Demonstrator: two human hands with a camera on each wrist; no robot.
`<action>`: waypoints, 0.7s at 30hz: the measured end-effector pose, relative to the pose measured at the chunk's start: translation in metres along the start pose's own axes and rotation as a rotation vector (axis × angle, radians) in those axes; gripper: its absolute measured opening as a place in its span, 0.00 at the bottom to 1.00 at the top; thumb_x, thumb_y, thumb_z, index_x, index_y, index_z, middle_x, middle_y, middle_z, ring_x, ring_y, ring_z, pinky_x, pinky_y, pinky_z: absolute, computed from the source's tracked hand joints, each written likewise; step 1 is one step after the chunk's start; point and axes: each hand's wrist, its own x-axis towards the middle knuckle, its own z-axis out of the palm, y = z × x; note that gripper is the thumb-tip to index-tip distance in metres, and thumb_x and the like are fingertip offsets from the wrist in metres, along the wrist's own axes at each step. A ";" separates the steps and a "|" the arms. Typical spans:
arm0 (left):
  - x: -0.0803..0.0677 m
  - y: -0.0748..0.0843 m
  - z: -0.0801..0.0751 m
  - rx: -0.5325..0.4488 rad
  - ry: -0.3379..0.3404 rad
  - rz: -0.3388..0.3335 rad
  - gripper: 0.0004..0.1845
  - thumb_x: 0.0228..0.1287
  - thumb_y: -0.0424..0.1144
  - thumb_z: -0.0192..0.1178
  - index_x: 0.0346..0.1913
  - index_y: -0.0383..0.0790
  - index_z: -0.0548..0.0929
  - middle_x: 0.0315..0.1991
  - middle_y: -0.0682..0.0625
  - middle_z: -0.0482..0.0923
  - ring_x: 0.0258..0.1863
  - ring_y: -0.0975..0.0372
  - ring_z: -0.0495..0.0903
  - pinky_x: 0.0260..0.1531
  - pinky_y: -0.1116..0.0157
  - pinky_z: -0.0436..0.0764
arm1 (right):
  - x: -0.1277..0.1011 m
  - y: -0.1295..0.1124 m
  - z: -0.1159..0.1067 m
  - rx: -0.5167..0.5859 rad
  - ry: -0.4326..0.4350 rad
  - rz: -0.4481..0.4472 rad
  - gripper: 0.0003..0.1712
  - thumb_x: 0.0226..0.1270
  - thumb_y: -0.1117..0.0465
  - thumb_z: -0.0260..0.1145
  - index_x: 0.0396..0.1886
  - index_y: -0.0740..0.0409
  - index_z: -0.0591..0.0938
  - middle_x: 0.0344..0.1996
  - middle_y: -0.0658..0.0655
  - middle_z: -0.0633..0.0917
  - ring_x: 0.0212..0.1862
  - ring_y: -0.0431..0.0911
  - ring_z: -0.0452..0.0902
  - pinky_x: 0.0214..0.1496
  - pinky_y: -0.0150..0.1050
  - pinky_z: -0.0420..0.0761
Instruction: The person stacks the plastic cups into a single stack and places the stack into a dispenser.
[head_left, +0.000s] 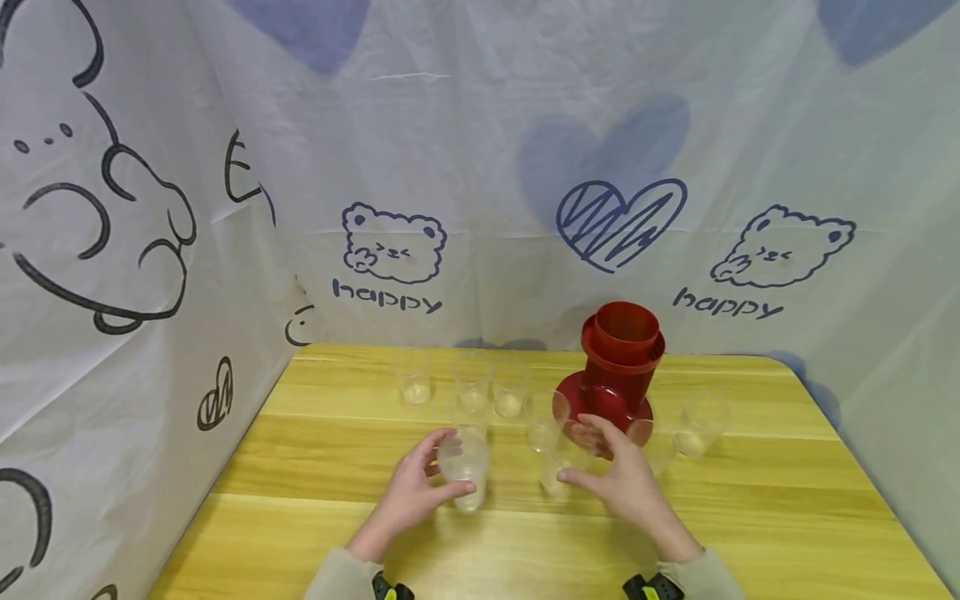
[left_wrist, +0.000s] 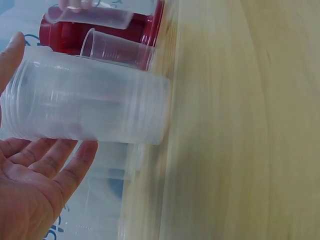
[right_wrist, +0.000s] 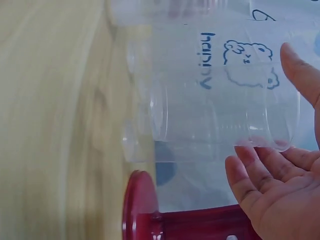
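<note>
My left hand (head_left: 420, 479) is around a stack of nested clear plastic cups (left_wrist: 95, 97), standing on the table in front of me. Its fingers look fairly straight, with fingertips right at the stack's side near the rims. My right hand (head_left: 618, 475) is beside a clear plastic cup (right_wrist: 220, 107). Those fingertips are at the cup's side and the thumb is held apart, across its rim end. Just behind the right hand is a red cylinder on a wide round base (head_left: 618, 379), with a second red rim at its top.
Several clear cups stand across the back of the table, one a far-left cup (head_left: 415, 387). Another clear cup (head_left: 697, 429) is right of the red cylinder. A printed white cloth (head_left: 487, 167) hangs behind and left of the wooden table (head_left: 787, 500).
</note>
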 end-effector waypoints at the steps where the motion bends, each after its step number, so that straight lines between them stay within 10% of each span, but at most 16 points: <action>1: 0.001 0.001 0.001 -0.004 -0.003 -0.002 0.41 0.50 0.38 0.77 0.67 0.36 0.69 0.59 0.41 0.74 0.55 0.49 0.77 0.53 0.54 0.80 | 0.000 -0.001 -0.001 0.009 0.005 -0.009 0.44 0.49 0.59 0.81 0.66 0.59 0.70 0.55 0.59 0.81 0.58 0.54 0.76 0.59 0.55 0.77; 17: 0.010 0.001 0.018 -0.101 -0.047 -0.012 0.42 0.48 0.33 0.77 0.67 0.35 0.68 0.61 0.39 0.73 0.58 0.47 0.75 0.56 0.51 0.78 | 0.012 -0.040 -0.013 0.154 -0.008 -0.069 0.40 0.50 0.61 0.80 0.62 0.62 0.71 0.56 0.57 0.78 0.59 0.50 0.74 0.61 0.30 0.73; 21: 0.012 0.000 0.019 -0.145 -0.069 -0.021 0.42 0.49 0.31 0.77 0.67 0.34 0.68 0.63 0.38 0.71 0.59 0.46 0.74 0.57 0.52 0.77 | 0.017 -0.049 -0.014 0.114 -0.014 -0.086 0.40 0.50 0.58 0.81 0.62 0.59 0.73 0.57 0.56 0.78 0.60 0.49 0.73 0.62 0.38 0.75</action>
